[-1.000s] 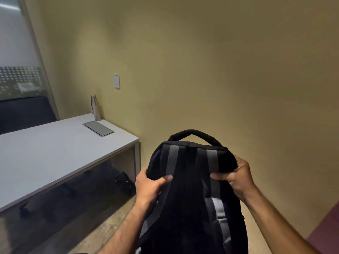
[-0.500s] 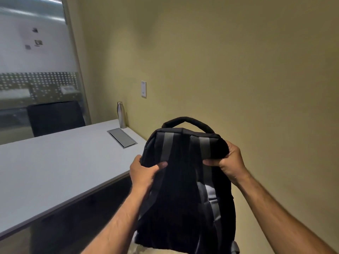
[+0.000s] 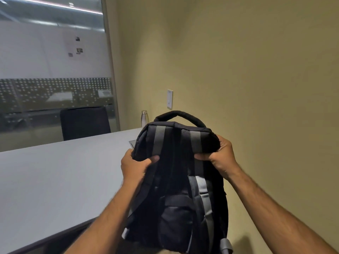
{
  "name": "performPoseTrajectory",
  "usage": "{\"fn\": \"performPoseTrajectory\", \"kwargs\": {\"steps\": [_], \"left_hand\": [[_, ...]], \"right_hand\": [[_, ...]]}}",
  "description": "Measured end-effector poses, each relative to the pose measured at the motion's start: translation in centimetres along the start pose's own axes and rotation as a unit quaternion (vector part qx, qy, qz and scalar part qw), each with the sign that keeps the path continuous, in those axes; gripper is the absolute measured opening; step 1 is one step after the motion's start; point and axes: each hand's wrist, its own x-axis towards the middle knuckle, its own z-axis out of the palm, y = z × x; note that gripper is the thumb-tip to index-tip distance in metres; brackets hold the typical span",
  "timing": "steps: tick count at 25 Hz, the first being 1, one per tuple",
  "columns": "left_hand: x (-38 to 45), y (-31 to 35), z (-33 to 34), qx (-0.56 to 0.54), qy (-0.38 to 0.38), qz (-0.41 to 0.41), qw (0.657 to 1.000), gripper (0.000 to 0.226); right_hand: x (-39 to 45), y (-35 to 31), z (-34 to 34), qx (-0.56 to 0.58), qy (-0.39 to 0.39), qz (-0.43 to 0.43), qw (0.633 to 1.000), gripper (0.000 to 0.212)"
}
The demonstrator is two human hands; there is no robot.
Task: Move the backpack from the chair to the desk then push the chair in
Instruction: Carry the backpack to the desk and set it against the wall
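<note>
A black backpack [image 3: 178, 180] with grey straps hangs upright in the air, its strap side facing me and its top handle up. My left hand [image 3: 134, 167] grips its upper left corner and my right hand [image 3: 221, 158] grips its upper right corner. The backpack is at the right end of the white desk [image 3: 60, 180], level with or slightly above the desktop. The chair it came from is out of sight.
A steel bottle [image 3: 144, 118] stands at the desk's far right corner by the yellow wall [image 3: 238, 70], next to a mostly hidden grey cable hatch [image 3: 132, 143]. A black chair [image 3: 85, 122] sits behind the desk before a glass partition.
The backpack has risen with both hands and come nearer the desk's end. My view has turned left and up, showing more of the desk and the far chair.
</note>
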Motion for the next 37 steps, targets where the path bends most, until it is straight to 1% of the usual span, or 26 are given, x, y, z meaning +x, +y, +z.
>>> {"fn": "performPoseTrajectory", "kwargs": {"steps": [4,10,14,17,21,25,30,33,37], "left_hand": [[7.2,0.3,2.1,0.032,0.005,0.020,0.999,0.060],[19.1,-0.5,4.6,0.067,-0.013,0.031,0.997,0.063],[27.4,-1.4,6.3,0.093,-0.062,0.042,0.993,0.062],[33.4,-2.0,7.9,0.105,-0.096,0.036,0.989,0.060],[39.8,-2.9,10.3,0.141,-0.134,0.044,0.980,0.061],[43.6,-5.0,13.0,0.139,-0.143,0.033,0.979,0.065],[47.3,-7.4,15.2,0.134,-0.192,0.031,0.972,0.064],[48.3,-8.8,16.3,0.143,-0.204,0.034,0.968,0.058],[48.7,-10.9,17.3,0.145,-0.206,0.040,0.967,0.055]], "right_hand": [[7.0,2.0,1.9,0.006,-0.008,-0.003,1.000,0.058],[16.1,6.3,6.4,0.014,0.044,-0.012,0.999,0.054],[20.7,9.3,9.6,0.015,0.088,-0.002,0.996,0.053],[24.2,11.3,11.9,0.015,0.124,0.008,0.992,0.050],[27.6,13.9,14.5,-0.013,0.167,0.025,0.986,0.050],[29.5,16.6,16.4,-0.043,0.193,0.044,0.979,0.050],[30.5,19.0,18.1,-0.078,0.225,0.052,0.970,0.053],[30.3,20.4,18.6,-0.086,0.235,0.055,0.967,0.047],[30.2,21.9,19.2,-0.105,0.242,0.061,0.963,0.047]]}}
